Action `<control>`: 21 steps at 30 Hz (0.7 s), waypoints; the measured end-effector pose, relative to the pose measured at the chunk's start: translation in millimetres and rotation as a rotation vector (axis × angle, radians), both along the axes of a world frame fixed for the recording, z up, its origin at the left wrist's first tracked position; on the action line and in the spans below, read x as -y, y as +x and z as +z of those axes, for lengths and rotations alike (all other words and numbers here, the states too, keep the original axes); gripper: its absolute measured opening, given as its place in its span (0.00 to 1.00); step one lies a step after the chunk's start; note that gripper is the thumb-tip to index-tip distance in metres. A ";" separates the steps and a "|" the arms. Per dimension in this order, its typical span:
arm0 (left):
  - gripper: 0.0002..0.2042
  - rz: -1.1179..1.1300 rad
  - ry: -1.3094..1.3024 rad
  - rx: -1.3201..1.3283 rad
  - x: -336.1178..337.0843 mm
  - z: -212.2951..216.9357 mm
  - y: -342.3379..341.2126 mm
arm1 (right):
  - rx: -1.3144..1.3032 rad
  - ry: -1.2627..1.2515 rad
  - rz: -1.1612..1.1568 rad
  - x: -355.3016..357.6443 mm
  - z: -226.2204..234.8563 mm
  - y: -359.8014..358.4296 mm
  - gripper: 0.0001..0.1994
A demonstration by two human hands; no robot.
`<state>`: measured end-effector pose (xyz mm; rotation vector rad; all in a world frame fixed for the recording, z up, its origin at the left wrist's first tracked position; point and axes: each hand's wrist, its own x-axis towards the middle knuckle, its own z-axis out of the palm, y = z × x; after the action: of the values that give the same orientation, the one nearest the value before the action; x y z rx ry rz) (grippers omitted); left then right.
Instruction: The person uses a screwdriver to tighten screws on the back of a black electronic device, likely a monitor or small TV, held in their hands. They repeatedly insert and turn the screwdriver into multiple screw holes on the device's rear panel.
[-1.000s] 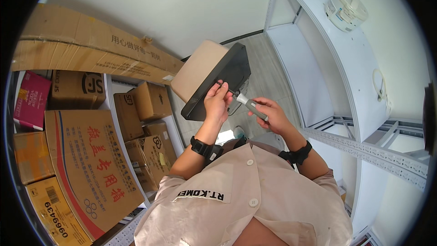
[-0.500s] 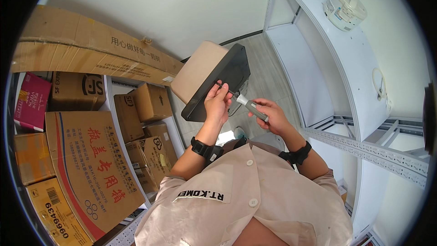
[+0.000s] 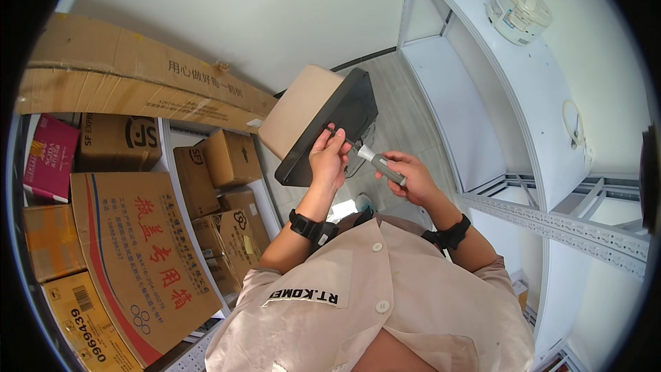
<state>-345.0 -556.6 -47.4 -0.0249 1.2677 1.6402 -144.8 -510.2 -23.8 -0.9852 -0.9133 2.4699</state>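
The right hand (image 3: 412,174) was wrapped around a grey-handled screwdriver (image 3: 381,166), while the left hand (image 3: 326,162) was at the far end of its shaft (image 3: 354,145), although whether those fingertips were closed on anything could not be told. The shaft pointed at the black panel (image 3: 349,111) of a tilted beige block (image 3: 298,107), straight ahead above a grey floor (image 3: 406,100). Cardboard boxes (image 3: 144,262) were stacked at left; a white tub (image 3: 520,14) sat on a white rack (image 3: 513,107) at right.
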 end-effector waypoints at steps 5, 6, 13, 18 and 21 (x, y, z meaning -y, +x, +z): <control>0.18 0.001 -0.004 0.002 -1.2 1.2 0.7 | -0.001 -0.014 -0.025 0.7 -4.1 -1.3 0.18; 0.18 0.000 0.000 0.001 -0.8 0.4 0.3 | 0.000 -0.015 -0.022 0.5 -3.5 -1.5 0.18; 0.19 -0.012 0.004 -0.006 0.5 -0.4 -0.1 | -0.010 0.001 0.006 0.1 -4.3 1.9 0.19; 0.19 -0.013 0.004 -0.005 1.2 -0.7 -0.3 | -0.013 0.002 -0.002 1.1 -7.0 2.7 0.20; 0.18 -0.009 -0.018 -0.009 0.7 1.8 0.0 | -0.013 -0.001 -0.007 1.0 -6.1 2.6 0.20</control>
<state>-345.0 -557.3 -45.6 -0.0225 1.2872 1.6226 -142.2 -511.3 -29.9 -0.9704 -0.9030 2.4683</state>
